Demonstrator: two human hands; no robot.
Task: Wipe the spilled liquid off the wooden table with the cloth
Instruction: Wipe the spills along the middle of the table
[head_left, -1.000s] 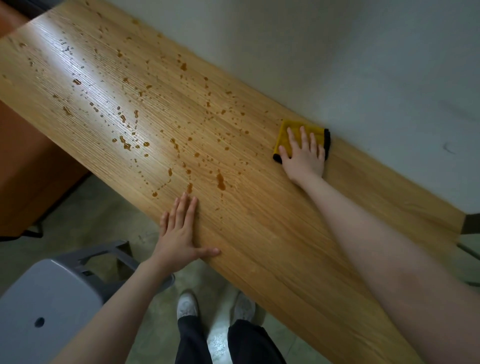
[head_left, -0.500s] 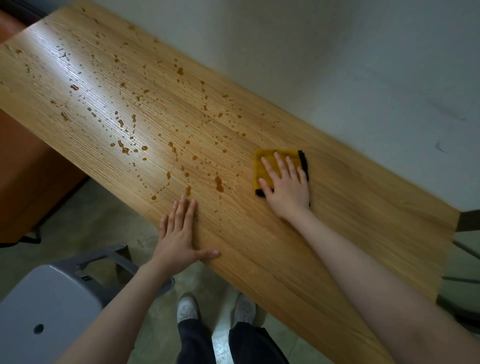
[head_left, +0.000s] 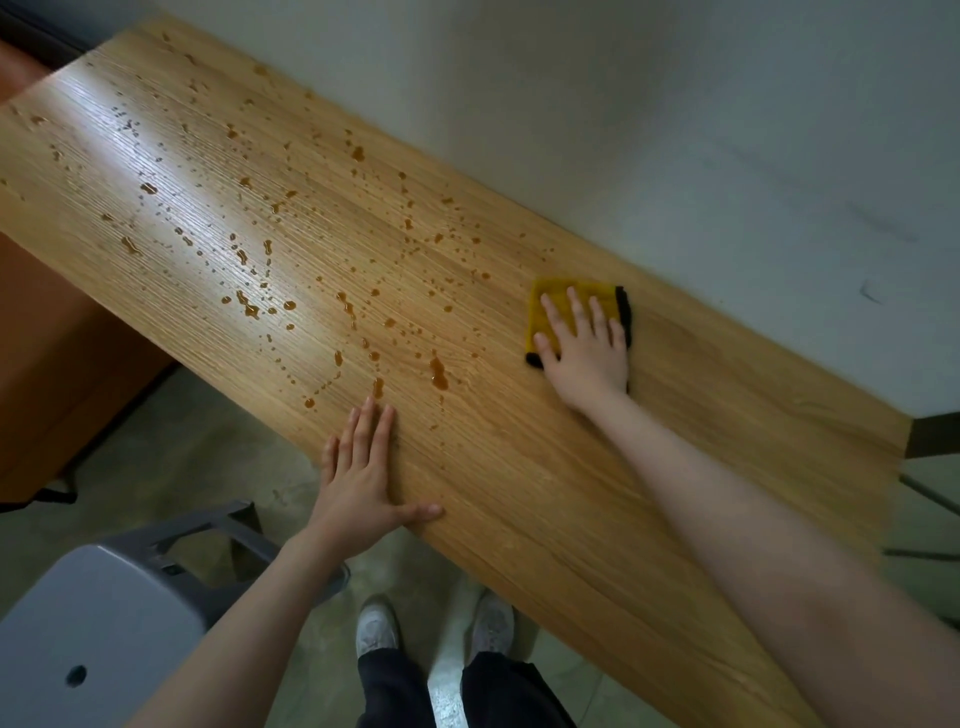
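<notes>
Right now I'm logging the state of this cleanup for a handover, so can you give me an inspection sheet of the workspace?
Surface: long wooden table against a pale wall; its right part looks dry.
Job's things: brown spilled liquid drops scattered over the table's left and middle; folded yellow cloth with black edge lies flat to the right of the drops.
Clutter: nothing seen on the table.
Hands: right hand presses flat on the cloth, fingers straight; left hand rests flat on the table's near edge, holds nothing.
Cables: nothing seen.
Surroundings: grey plastic chair at lower left, concrete floor, the person's white shoes, orange-brown cabinet left.
</notes>
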